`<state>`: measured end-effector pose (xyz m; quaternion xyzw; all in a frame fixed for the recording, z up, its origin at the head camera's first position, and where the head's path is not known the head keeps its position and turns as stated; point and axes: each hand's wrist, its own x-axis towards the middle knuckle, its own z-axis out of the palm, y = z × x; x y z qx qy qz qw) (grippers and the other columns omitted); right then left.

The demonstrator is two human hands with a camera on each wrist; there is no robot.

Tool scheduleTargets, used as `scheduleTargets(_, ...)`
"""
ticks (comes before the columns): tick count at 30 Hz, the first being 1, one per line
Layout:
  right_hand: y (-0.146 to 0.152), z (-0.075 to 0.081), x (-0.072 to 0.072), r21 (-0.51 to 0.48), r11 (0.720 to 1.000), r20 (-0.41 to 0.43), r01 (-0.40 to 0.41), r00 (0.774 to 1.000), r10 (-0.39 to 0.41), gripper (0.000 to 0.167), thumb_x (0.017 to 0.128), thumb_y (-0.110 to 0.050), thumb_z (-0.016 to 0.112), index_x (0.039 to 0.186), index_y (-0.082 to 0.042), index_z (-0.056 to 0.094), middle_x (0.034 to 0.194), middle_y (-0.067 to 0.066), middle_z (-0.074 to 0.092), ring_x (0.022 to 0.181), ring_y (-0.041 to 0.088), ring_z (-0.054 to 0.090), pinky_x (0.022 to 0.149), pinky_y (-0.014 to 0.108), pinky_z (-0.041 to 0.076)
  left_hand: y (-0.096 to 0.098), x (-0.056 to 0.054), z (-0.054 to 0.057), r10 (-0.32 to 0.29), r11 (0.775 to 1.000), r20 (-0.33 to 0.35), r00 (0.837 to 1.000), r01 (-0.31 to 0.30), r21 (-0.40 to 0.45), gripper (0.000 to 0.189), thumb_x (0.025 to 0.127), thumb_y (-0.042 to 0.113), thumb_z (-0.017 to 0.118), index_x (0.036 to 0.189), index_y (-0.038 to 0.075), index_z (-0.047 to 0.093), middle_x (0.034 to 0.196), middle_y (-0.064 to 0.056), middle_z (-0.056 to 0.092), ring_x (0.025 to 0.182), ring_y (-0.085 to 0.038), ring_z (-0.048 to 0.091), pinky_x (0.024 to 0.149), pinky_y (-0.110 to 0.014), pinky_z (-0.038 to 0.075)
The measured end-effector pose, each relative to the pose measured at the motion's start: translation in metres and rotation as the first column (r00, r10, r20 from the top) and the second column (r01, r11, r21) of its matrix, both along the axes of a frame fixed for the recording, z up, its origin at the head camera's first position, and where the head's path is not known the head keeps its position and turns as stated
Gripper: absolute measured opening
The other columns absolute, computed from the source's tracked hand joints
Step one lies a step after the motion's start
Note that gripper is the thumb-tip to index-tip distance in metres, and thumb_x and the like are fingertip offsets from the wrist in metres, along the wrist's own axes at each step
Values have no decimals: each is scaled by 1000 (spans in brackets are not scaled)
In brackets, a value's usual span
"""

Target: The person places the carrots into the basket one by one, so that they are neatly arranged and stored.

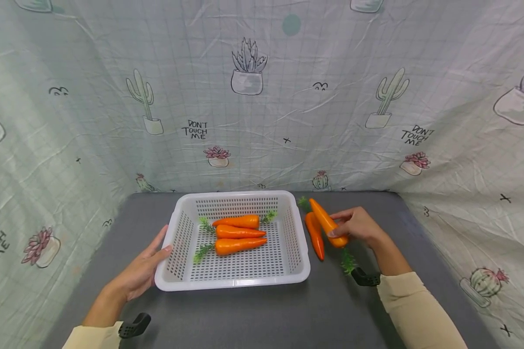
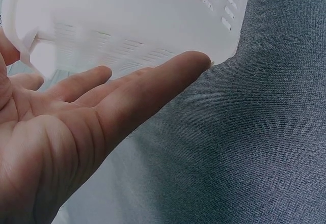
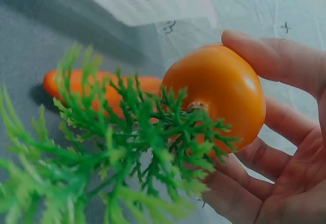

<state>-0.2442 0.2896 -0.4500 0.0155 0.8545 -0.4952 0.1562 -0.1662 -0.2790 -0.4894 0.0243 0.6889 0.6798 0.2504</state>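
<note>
My left hand (image 1: 141,271) is at the left end of a white perforated plastic basket (image 1: 270,283). Its thumb overlaps the rim, while the long straight fingers (image 2: 153,86) lie along the outer wall in the left wrist view. Beyond the basket's right side, my right hand (image 1: 358,225) grips an orange carrot (image 1: 325,220) near its thick end. Green fronds (image 3: 147,137) spread from that end towards the wrist camera. Another carrot (image 1: 316,237) lies just left of the held one, partly covered by it.
Three carrots with green tops lie side by side in the basket, among them the nearest carrot (image 1: 240,246). A dark grey table (image 1: 253,320) supports everything. Light cactus-print cloth (image 1: 262,116) hangs behind and along both sides.
</note>
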Motion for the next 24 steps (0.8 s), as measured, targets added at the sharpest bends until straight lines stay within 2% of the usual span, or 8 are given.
scheduleTargets(9,-15,18,0,-9,998,-20,-61,998,61,67,73,-11,92,134,3,68,101,13,69,78,21,68,69,38,61,0,-1,-4,20,1000,5,1000,-20,-3,77,113,38,42,162,49,-16,173,-26,12,137,-38,56,93,-60,56)
scheduleTargets(13,-21,24,-1,16,996,-24,-85,996,85,67,70,-11,94,131,2,70,100,13,69,80,22,67,68,36,61,0,-1,-4,15,1000,-3,1000,-15,-6,78,113,37,43,162,47,-17,173,-27,12,139,-41,54,93,-60,57)
scheduleTargets(19,-29,32,-3,45,991,-40,-127,991,129,65,70,-12,94,129,0,72,95,11,68,78,22,65,67,35,59,-1,-2,-4,10,1000,-8,1000,-10,-4,76,114,37,41,162,51,-15,173,-26,11,139,-40,53,93,-60,56)
scheduleTargets(24,-37,39,-1,32,984,-39,-173,984,174,63,71,-9,92,130,2,71,103,15,72,81,22,68,70,36,61,-2,-2,-4,8,1000,-4,1000,-8,-2,77,113,37,42,162,50,-17,173,-26,11,138,-39,54,93,-60,56)
